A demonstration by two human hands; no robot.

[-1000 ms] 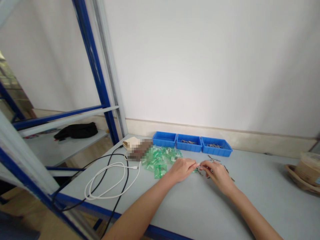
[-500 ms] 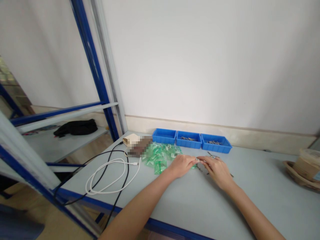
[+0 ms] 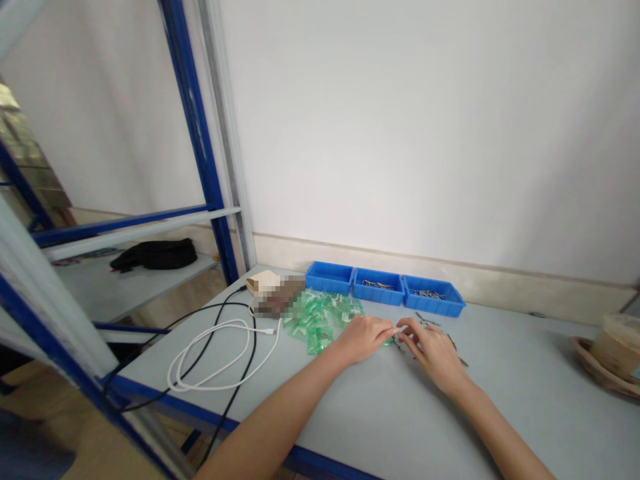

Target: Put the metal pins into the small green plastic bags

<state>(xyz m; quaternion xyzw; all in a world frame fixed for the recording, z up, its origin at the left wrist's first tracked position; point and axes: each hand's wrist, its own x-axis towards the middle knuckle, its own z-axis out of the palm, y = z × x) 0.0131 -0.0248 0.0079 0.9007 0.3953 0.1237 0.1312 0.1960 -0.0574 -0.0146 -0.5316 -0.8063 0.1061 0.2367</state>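
Observation:
My left hand is closed in a pinch just in front of the green bags; what sits at its fingertips is too small to make out. Facing it, my right hand has thumb and forefinger apart, their tips close to the left fingertips. Thin dark metal pieces lie on the table around and beneath my right hand. To the left of the hands is a heap of small green plastic bags, some with small pieces inside. A bit of green shows under the fingertips too.
Three blue bins stand along the wall: a left bin, a middle bin and a right bin; the last two hold thin metal pieces. A white cable and black cables lie left. A tub stands far right.
My right thumb and forefinger have spread apart from their closed hold near the left fingertips. My left hand stays pinched in nearly the same place. The view has shifted slightly.

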